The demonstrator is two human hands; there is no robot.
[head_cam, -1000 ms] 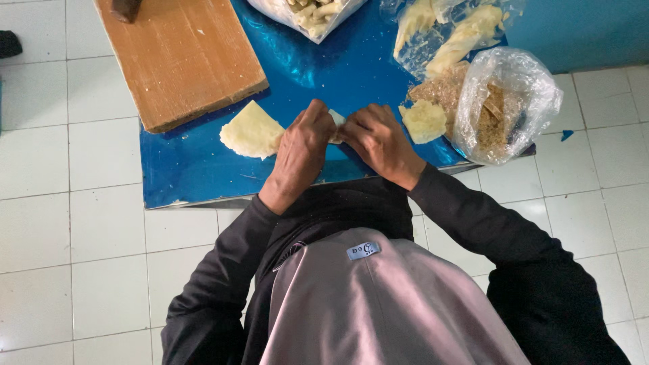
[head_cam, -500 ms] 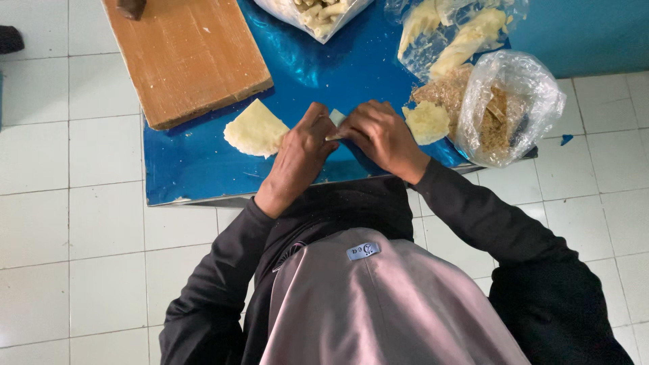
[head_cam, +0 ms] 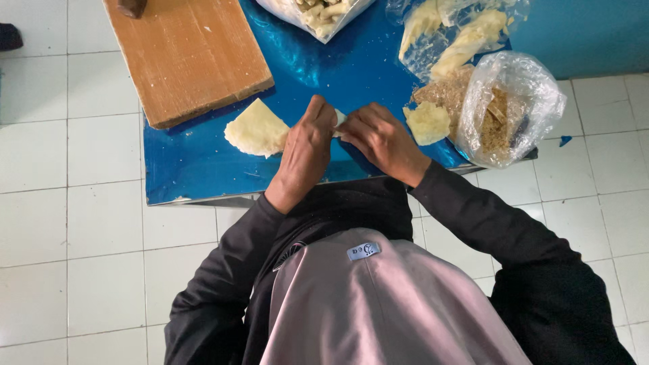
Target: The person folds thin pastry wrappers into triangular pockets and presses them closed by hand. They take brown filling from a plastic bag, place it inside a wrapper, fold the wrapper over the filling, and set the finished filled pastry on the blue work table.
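My left hand [head_cam: 307,152] and my right hand [head_cam: 382,138] meet over a blue tray [head_cam: 189,169], fingers pinched together on a small pale piece of dough [head_cam: 340,118] that is mostly hidden between them. A flat pale-yellow dough sheet [head_cam: 257,128] lies on the tray just left of my left hand. A second lump of pale dough [head_cam: 427,122] rests to the right of my right hand.
A wooden board [head_cam: 189,54] lies at the tray's back left. A clear bag of brown crumbs [head_cam: 510,108] sits at the right, a plastic bag with pale dough [head_cam: 460,34] behind it, and another bag of pale pieces [head_cam: 321,13] at the top. White tiled floor surrounds the tray.
Both hands stay together on the small dough piece, fingers working slightly. The view has shifted a little; nothing else moved.
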